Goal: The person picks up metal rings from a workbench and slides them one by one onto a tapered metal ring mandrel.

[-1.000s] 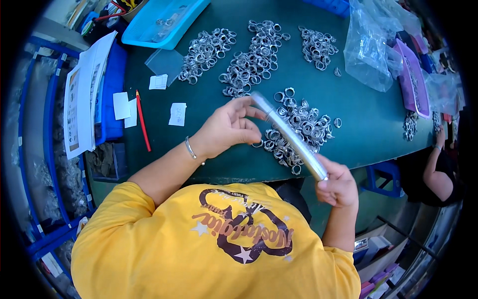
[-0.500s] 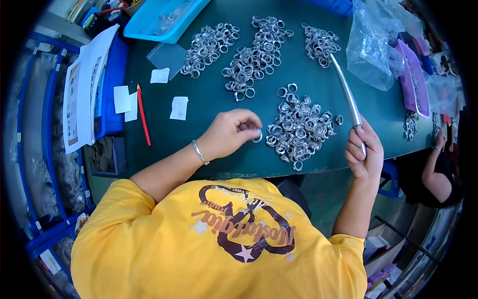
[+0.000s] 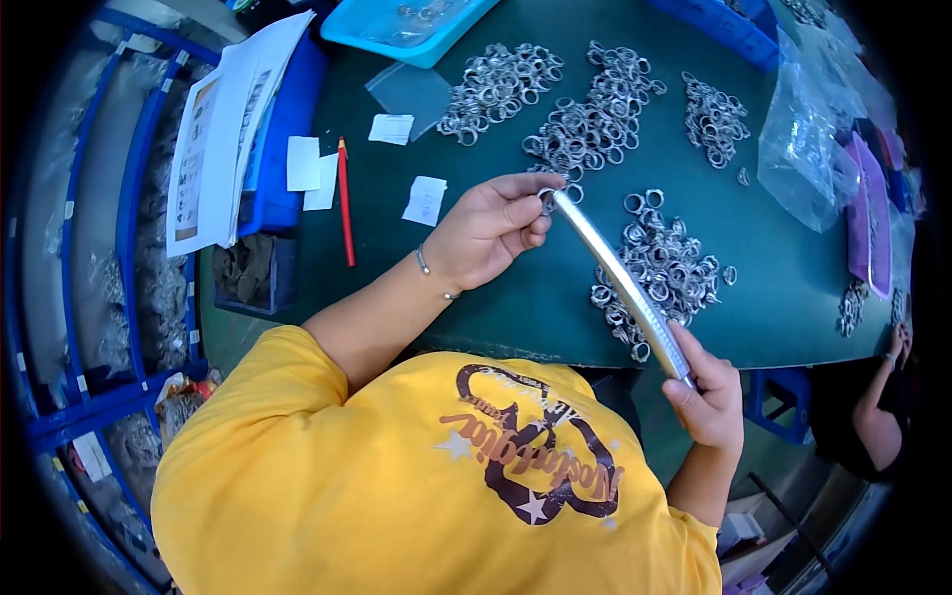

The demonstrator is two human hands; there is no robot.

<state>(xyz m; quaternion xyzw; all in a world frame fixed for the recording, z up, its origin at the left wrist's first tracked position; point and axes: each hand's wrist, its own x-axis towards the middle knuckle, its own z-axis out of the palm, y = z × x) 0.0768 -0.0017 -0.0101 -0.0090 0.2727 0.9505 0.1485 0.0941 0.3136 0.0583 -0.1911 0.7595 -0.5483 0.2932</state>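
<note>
Between thumb and fingertips, my left hand (image 3: 501, 223) pinches a silver ring (image 3: 546, 201). The narrow tip of a tapered metal ring mandrel (image 3: 620, 278) meets that ring; whether the tip is through it I cannot make out. My right hand (image 3: 709, 392) is closed around the mandrel's thick end, and the rod slants up and left from there. Under and beside the rod lies a pile of silver rings (image 3: 674, 263). Past my left fingers, a second ring pile (image 3: 590, 129) stretches away across the green table (image 3: 476, 307).
More ring piles (image 3: 504, 84) (image 3: 716, 119) lie farther back. Blue trays (image 3: 397, 35) (image 3: 729, 30) stand along the far side. To the left are a red pencil (image 3: 345, 203), paper slips (image 3: 424, 200) and a blue box with papers. A plastic bag (image 3: 808, 139) and purple basket (image 3: 869, 218) stand right, near another person's arm (image 3: 878, 397).
The mandrel has swung left and down, so its tip now meets the ring. My left hand has raised the ring off to the far side. The whole view has shifted.
</note>
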